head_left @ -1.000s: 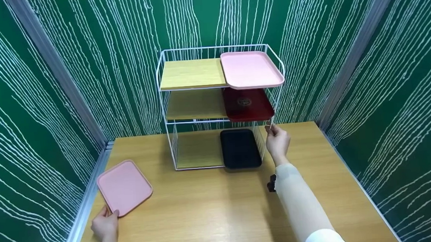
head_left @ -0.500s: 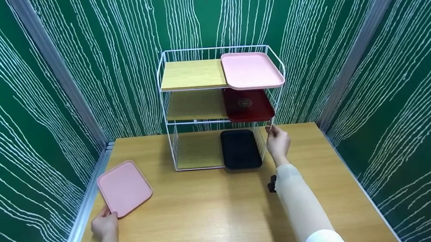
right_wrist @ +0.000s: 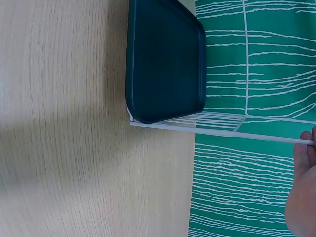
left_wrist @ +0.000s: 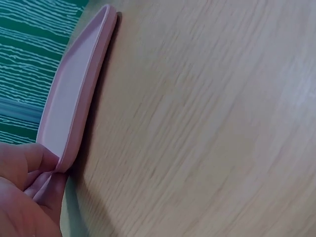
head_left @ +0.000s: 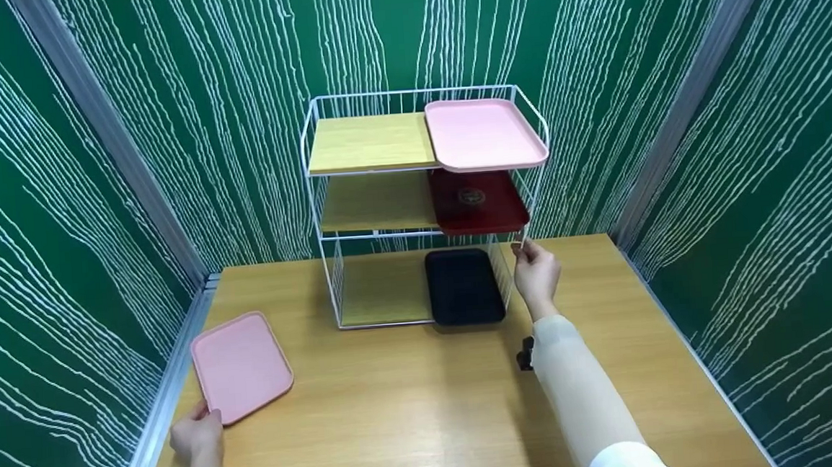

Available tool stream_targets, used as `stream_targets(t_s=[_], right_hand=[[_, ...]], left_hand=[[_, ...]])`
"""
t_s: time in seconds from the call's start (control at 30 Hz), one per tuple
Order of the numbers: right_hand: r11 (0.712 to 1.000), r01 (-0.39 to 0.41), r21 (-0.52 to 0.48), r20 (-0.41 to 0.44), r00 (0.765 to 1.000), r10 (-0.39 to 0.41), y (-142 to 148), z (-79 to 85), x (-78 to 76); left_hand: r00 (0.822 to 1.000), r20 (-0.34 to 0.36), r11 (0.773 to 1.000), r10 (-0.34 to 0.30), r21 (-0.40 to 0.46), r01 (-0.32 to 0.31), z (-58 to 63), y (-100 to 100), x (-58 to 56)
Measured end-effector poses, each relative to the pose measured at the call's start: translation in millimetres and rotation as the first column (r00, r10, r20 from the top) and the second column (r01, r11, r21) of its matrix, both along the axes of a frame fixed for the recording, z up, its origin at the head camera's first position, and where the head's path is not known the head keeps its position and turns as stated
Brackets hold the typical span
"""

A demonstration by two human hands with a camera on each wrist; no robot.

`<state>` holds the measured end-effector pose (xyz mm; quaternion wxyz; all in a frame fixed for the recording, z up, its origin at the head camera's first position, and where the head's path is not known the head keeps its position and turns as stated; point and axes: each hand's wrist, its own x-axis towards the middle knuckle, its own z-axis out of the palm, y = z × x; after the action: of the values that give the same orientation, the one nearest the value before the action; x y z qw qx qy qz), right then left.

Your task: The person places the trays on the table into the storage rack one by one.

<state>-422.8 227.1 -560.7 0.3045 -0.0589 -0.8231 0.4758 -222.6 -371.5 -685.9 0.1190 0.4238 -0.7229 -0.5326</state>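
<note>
At the table's left, my left hand (head_left: pixel 197 436) pinches the near corner of a pink tray (head_left: pixel 242 367), thumb on the rim and fingers underneath. The left wrist view shows this pink tray (left_wrist: pixel 74 89) close to the tabletop; whether it touches is unclear. My right hand (head_left: pixel 536 273) grips the front right post of a white wire shelf rack (head_left: pixel 328 268); that post (right_wrist: pixel 266 138) crosses the right wrist view. On the rack's right side lie another pink tray (head_left: pixel 486 134) on top, a dark red tray (head_left: pixel 479 202) in the middle and a black tray (head_left: pixel 465 287) at the bottom.
The rack's wooden boards show on the left half of each tier, such as the top board (head_left: pixel 371 142). Green walls (head_left: pixel 766 169) with white lines enclose the wooden table (head_left: pixel 398 408) at the back and sides.
My left hand has shifted slightly left and turned the pink tray a little, its far edge moving slightly toward me. The right hand stays on the rack post.
</note>
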Motion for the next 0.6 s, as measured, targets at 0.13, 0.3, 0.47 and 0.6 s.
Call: stream_targets(t_s=[0.13, 0.3, 0.47, 0.6], right_hand=[[1.0, 0.0, -0.02, 0.018, 1.0, 0.001, 0.8, 0.1, 0.7], [0.999, 0.005, -0.038, 0.036, 0.999, -0.004, 0.2, 0.6, 1.2], [0.999, 0.0, -0.048, 0.052, 0.999, 0.002, 0.3, 0.1, 1.4], [0.999, -0.007, -0.045, 0.056, 0.998, 0.009, 0.5, 0.6, 1.4]], left_hand=[[1.0, 0.007, 1.0, 0.011, 0.023, -0.011, 1.5, 1.4, 0.8], [1.0, -0.015, 0.998, 0.019, 0.054, -0.018, 4.9, -0.5, -0.1], [0.999, -0.034, 0.995, 0.015, 0.095, -0.012, 4.1, -3.4, 2.6], [0.999, -0.036, 0.994, 0.009, 0.106, -0.005, 2.2, -3.6, 4.8]])
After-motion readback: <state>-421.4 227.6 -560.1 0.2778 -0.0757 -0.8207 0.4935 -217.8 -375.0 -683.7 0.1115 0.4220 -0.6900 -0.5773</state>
